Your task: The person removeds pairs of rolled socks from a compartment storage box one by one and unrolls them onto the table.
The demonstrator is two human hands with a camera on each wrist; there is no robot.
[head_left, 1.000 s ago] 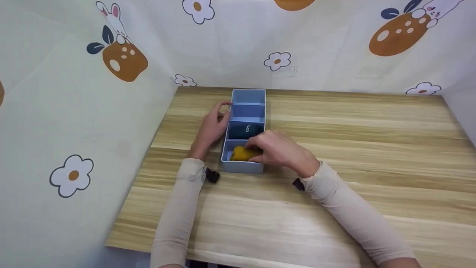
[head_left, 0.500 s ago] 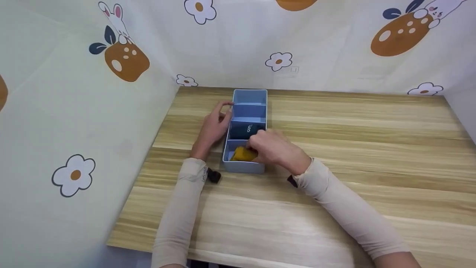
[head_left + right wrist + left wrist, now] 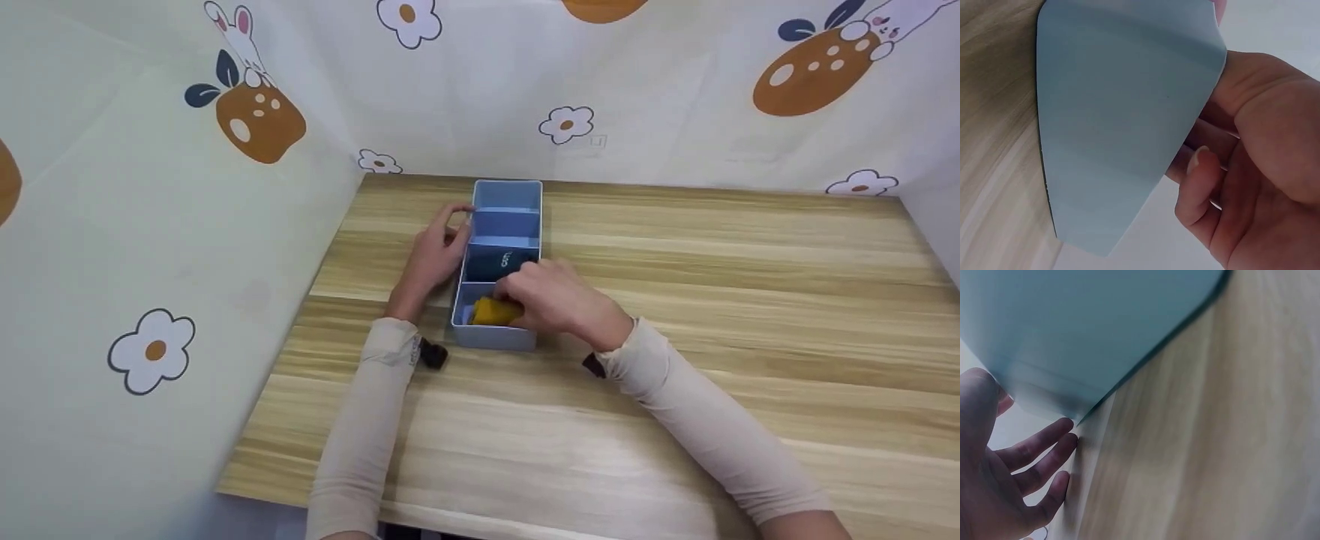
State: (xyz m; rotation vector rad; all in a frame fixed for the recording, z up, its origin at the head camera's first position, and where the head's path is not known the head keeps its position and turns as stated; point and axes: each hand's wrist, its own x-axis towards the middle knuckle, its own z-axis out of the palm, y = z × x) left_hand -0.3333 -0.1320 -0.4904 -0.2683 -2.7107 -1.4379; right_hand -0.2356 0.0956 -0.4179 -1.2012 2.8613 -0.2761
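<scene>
While the left hand (image 3: 437, 249), fingers loosely spread, touches the blue box (image 3: 493, 340), the right hand (image 3: 559, 300) pinches a yellow roll (image 3: 491, 312) (grip partly hidden) in the nearest compartment (image 3: 477, 289).

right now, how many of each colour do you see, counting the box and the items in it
Blue: 1, the box
Yellow: 1, the yellow item, partly covered by the right hand
Dark: 1, the dark item with white lettering
Total: 3
</scene>
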